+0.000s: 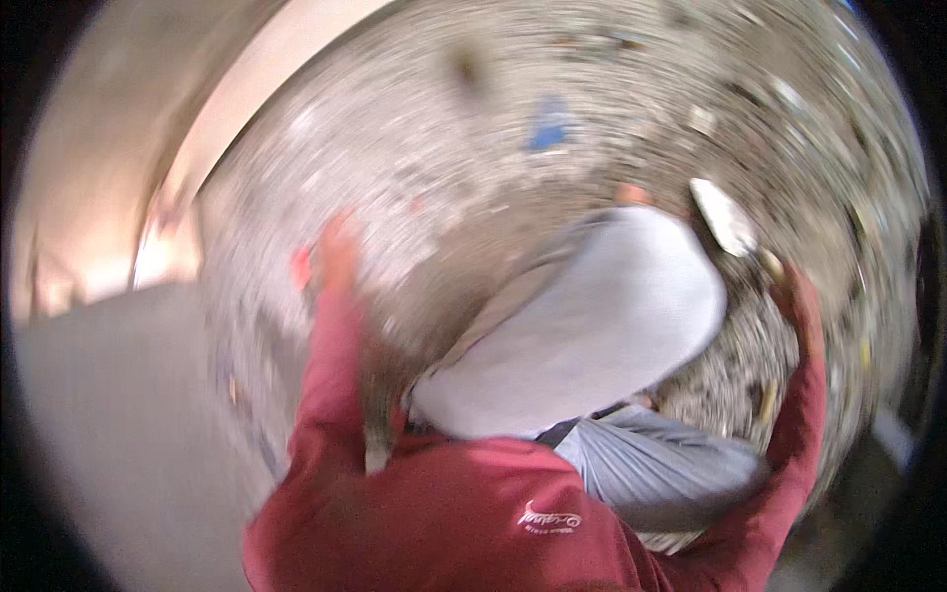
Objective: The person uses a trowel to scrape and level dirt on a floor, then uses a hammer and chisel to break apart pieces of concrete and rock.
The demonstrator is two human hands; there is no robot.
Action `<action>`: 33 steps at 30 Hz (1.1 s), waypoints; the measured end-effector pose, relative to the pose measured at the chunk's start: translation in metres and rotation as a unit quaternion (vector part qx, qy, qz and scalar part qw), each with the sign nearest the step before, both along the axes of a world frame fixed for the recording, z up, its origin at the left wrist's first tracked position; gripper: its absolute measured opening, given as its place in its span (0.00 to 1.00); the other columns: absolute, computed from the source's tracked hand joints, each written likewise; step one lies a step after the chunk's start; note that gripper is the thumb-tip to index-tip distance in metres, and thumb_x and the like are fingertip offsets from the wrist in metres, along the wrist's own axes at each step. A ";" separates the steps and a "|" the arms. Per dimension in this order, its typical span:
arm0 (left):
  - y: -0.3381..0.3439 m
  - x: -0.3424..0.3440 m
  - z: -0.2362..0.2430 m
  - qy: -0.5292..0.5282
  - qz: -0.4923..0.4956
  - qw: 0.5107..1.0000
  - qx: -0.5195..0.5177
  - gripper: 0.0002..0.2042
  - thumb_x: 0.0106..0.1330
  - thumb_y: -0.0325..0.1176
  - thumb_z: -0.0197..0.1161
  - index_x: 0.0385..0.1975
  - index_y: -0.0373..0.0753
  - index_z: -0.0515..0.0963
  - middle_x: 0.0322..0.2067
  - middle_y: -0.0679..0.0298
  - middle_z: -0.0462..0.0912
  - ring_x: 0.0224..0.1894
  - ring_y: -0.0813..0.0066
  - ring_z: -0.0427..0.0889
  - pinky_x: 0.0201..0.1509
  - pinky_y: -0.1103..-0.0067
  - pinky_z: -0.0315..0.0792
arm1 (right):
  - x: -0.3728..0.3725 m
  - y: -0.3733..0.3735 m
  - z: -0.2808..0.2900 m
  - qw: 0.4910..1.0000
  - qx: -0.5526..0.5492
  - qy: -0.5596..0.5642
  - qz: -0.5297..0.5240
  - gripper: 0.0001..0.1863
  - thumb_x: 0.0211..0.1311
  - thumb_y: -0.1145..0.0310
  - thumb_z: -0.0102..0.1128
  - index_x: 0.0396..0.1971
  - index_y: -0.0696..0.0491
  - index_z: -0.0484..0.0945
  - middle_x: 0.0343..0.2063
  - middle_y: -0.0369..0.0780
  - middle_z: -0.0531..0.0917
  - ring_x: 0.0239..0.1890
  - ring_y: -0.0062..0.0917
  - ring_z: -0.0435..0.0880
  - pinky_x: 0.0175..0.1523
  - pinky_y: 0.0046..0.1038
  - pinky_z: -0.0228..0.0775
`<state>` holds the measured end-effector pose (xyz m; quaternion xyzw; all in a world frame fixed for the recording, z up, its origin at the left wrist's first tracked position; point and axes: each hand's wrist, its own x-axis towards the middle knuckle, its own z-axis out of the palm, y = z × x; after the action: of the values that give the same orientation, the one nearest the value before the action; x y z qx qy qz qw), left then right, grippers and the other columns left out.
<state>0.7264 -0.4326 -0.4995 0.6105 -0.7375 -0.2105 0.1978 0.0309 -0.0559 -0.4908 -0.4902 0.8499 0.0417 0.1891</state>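
Observation:
My right hand (799, 304), out at the right, is closed round the handle of a trowel (725, 219). The trowel's pale, pointed blade tilts up and leftward over the rubble. On the other side my left hand (338, 253) reaches forward over the dusty ground, smeared by motion. A small red thing (301, 266) shows right beside its fingers. Whether the hand holds that thing or is only near it cannot be made out. Between my hands my bent leg in grey trousers (592, 316) hides part of the ground.
Rough ground (414, 128) strewn with grit and debris spreads ahead and to the right. A blue scrap (549, 123) lies on it, with a pale chip (702, 120) farther right. A smooth grey surface (109, 395) and a pale curved edge (261, 84) border the left side.

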 end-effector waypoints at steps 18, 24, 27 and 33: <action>-0.045 0.298 -0.116 0.046 0.389 0.878 0.274 0.18 0.63 0.34 0.58 0.50 0.33 0.79 0.38 0.56 0.80 0.41 0.61 0.79 0.51 0.68 0.73 | 0.190 0.375 0.017 0.895 0.180 -0.140 -0.384 0.21 0.51 0.62 0.73 0.44 0.52 0.79 0.35 0.46 0.84 0.36 0.37 0.85 0.41 0.38 0.75; -0.014 0.291 -0.104 0.079 0.122 0.966 0.213 0.20 0.59 0.37 0.59 0.51 0.38 0.80 0.34 0.61 0.76 0.38 0.69 0.75 0.46 0.72 0.72 | 0.013 0.324 0.022 0.938 0.159 0.043 -0.306 0.18 0.52 0.66 0.72 0.43 0.53 0.79 0.32 0.46 0.83 0.33 0.36 0.83 0.38 0.37 0.74; 0.030 0.219 -0.099 -0.101 -0.111 0.937 0.315 0.18 0.56 0.40 0.63 0.46 0.43 0.83 0.40 0.57 0.84 0.42 0.59 0.82 0.49 0.68 0.74 | -0.074 0.281 0.099 0.971 0.004 0.108 -0.214 0.15 0.58 0.67 0.66 0.43 0.54 0.76 0.31 0.47 0.80 0.32 0.40 0.81 0.39 0.40 0.73; 0.061 0.193 -0.091 -0.217 -0.111 0.945 0.218 0.16 0.56 0.39 0.67 0.44 0.42 0.82 0.39 0.52 0.84 0.44 0.50 0.83 0.49 0.60 0.75 | -0.028 -0.006 0.096 0.997 -0.049 0.050 -0.020 0.14 0.62 0.69 0.63 0.47 0.54 0.75 0.35 0.48 0.80 0.38 0.43 0.82 0.45 0.40 0.73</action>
<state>0.9192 -0.3717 -0.5902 0.5835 -0.7618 -0.2497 -0.1298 0.0026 -0.0616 -0.3952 -0.4787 0.8690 0.0207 0.1233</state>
